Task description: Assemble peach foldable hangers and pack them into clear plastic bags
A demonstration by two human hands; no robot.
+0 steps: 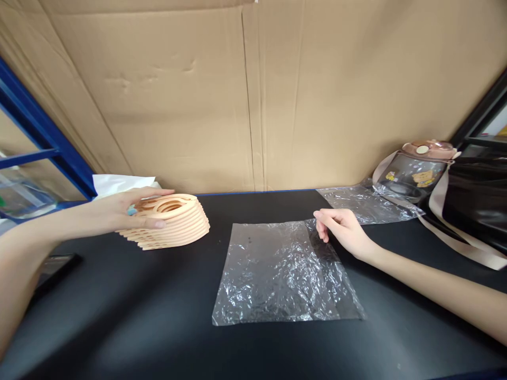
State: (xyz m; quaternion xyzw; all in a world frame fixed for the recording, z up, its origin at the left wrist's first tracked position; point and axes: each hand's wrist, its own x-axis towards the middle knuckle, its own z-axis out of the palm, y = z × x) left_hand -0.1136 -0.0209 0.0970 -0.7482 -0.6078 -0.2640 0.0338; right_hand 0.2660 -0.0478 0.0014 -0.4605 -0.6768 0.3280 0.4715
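A stack of thin, peach-coloured plastic pieces with oval openings [186, 221] stands on the left of the black table. My left hand [137, 208] is closed over the left part of this stack, thumb along the near side and fingers across the far side. A small patch of blue shows on the top piece beside my palm. In the middle, a clear plastic bag [273, 274] lies flat and crinkled. At its upper right corner, my right hand [343, 229] has its fingers curled in a pinch on the bag's edge.
Another clear plastic bag [356, 203] lies at the back right, near a strapped transparent bottle [420, 166] and a dark bag [479, 200]. White tissue [122, 183] sits behind the stack. A dark flat object [55, 269] lies under my left forearm. Cardboard [178, 95] walls the back.
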